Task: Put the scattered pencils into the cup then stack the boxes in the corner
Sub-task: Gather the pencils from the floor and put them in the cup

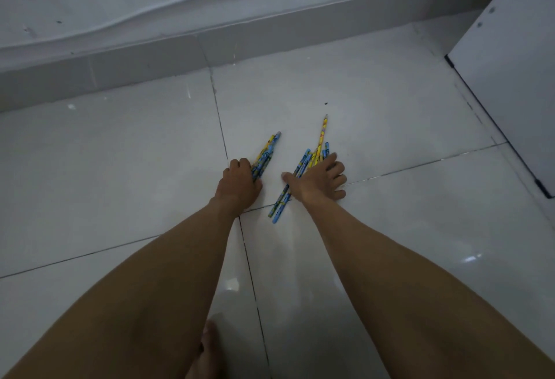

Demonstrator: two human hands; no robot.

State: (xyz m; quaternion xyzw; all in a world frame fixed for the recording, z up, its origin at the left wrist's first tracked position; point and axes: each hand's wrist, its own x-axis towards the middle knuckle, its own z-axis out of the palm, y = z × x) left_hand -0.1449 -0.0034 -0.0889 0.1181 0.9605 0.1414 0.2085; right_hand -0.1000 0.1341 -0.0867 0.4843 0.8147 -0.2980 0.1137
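Note:
Blue and yellow patterned pencils lie on the white tiled floor. My left hand (pixel 240 181) is closed around a small bundle of pencils (pixel 267 153) whose ends point up and to the right. My right hand (pixel 318 178) rests flat, fingers spread, on top of a second loose group of pencils (pixel 312 159). One yellow pencil (pixel 322 133) sticks out beyond that hand's fingers, and two blue ones (pixel 280 204) stick out below the wrist. No cup and no boxes are in view.
A grey skirting board (pixel 180 60) and a white wall with a clipped cable run along the far side. A white cabinet panel (pixel 510 72) stands at the right. A bare foot (pixel 207 348) shows at the bottom edge. A small dark speck (pixel 326 104) lies beyond the pencils.

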